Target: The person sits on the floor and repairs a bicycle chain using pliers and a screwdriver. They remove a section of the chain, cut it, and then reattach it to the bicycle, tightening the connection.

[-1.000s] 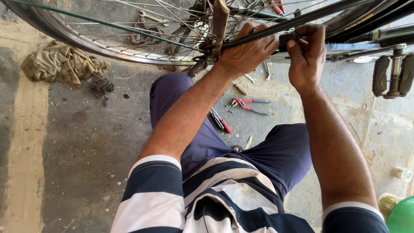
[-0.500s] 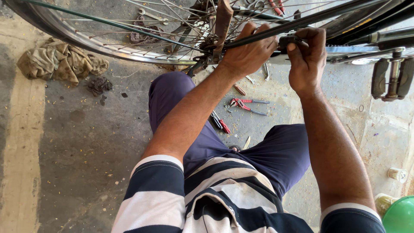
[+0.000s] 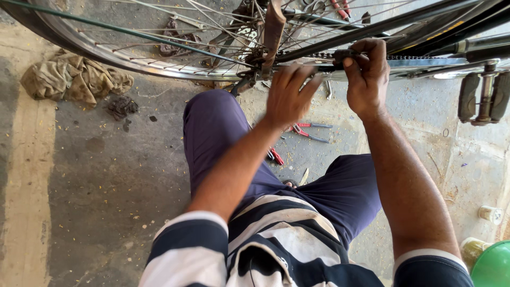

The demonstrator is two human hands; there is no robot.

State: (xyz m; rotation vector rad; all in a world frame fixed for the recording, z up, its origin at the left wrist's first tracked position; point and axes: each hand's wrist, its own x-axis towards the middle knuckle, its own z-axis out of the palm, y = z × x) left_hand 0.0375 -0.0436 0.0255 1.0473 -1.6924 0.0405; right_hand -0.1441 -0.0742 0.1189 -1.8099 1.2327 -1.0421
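head view looks down past a striped shirt and dark blue trousers (image 3: 340,196) to a bicycle wheel (image 3: 106,50) standing over the concrete floor (image 3: 106,175). the right hand (image 3: 366,74) is clamped, fingers curled, on a small dark tool (image 3: 342,55) set against the frame tube beside the chain (image 3: 419,57). the left hand (image 3: 289,95) is open, fingers spread, its fingertips at the lower edge of the chrome rim near the hub; whether they press on it cannot be told. red-handled pliers (image 3: 308,130) lie on the floor between the knees, just under the left hand. a crumpled tan rag (image 3: 74,79) lies near the floor's left edge, below the rim. a pedal (image 3: 483,95) hangs at the right edge, and a green round thing (image 3: 491,266) sits in the lower right corner.
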